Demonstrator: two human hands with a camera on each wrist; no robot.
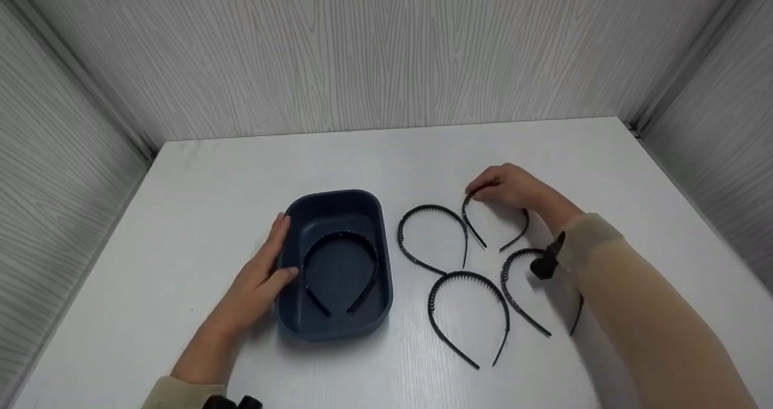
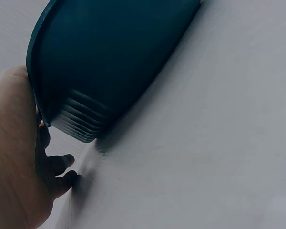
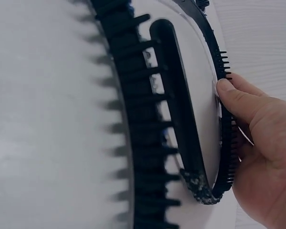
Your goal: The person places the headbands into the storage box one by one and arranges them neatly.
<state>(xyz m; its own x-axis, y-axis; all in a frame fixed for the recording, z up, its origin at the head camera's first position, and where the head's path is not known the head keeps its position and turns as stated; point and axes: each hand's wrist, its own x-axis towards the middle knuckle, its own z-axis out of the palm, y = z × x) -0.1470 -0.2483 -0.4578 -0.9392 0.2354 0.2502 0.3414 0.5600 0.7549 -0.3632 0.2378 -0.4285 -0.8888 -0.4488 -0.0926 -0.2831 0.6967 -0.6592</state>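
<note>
A dark blue plastic bin (image 1: 338, 331) stands on the table, and my left hand (image 1: 250, 291) grips its left side, thumb over the rim and fingers along the outer wall. One black headband (image 1: 341, 234) lies inside the bin. At the right, my right hand (image 1: 507, 185) pinches another black toothed headband (image 1: 474, 232) at the top of its arch, its two ends pointing towards me. In the right wrist view, thumb and fingers are on the band of this headband (image 3: 226, 157), with comb teeth along its edge. The left wrist view shows the bin's ribbed wall (image 2: 81, 117).
Three more black headbands lie between the bin and my right arm: one at the back (image 1: 430, 206), one in front (image 1: 468, 274), and one (image 1: 504, 285) partly hidden under my right wrist. Pale wood-grain panels (image 1: 386, 52) wall the white table (image 1: 199, 228) at back and sides.
</note>
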